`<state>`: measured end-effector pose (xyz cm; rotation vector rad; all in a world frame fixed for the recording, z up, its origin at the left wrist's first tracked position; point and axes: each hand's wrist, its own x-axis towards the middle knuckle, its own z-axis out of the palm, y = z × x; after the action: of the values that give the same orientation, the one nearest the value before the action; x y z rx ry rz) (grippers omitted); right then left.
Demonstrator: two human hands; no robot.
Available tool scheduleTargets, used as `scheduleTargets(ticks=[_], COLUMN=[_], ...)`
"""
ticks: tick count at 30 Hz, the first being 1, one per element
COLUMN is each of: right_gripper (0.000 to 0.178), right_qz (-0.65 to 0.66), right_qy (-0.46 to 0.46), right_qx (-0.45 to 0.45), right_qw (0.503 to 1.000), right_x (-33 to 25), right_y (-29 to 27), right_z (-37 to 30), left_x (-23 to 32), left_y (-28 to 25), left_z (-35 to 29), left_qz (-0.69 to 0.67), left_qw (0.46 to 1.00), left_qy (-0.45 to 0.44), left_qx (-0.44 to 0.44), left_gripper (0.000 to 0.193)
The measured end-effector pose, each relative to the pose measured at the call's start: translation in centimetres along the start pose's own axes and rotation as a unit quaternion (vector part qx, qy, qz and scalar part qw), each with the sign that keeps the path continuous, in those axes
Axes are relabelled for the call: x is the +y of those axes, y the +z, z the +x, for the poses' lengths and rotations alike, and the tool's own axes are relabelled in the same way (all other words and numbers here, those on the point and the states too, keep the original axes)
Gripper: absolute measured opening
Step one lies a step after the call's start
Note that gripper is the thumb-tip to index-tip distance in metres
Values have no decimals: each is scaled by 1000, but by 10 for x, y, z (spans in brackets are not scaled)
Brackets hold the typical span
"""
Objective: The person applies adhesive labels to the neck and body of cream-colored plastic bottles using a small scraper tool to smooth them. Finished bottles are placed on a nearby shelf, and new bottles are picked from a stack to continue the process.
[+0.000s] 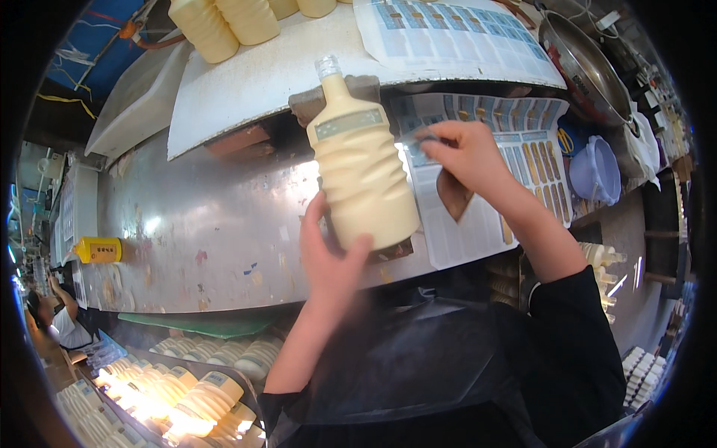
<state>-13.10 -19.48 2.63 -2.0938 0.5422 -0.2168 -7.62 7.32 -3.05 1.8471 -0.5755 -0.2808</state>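
A cream, wavy-ribbed bottle (364,175) leans with its neck pointing away, a printed band across its shoulder and clear wrap at its mouth. My left hand (328,257) grips it at the base, thumb on the near end and fingers along its left side. To the right of the bottle, my right hand (467,157) is closed in a pinch, slightly blurred. Its fingertips hold a small thin, bluish decal (412,143), and a flat brown pointed piece (453,196) sticks out below the palm. Under that hand lie decal sheets (523,160) printed with blue and brown strips.
The metal table (202,224) carries a raised white board (299,60) with more cream bottles (205,30) and another decal sheet (455,33). At right are a metal pan (586,67) and a lavender bucket (595,172). A yellow container (98,250) lies left; crated bottles (198,403) stand lower left.
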Motion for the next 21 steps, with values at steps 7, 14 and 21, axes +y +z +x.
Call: scheduleTargets(ticks=[7,14,21], right_gripper=[44,37,35], right_qz=[309,206,161], right_qy=[145,88,107], right_qx=[-100,-9,9], right_qw=[934,974,981], right_x=[-53,-60,-16], right_y=[44,64,55], right_z=[-77,-85,-97], left_x=[12,28,31], left_y=[4,10,0], left_z=[4,18,16], left_qz=[-236,-48,-85], left_qw=[971,995,994], left_qy=[-41,-62,-57], left_qx=[14,56,29], left_gripper=[77,76,72])
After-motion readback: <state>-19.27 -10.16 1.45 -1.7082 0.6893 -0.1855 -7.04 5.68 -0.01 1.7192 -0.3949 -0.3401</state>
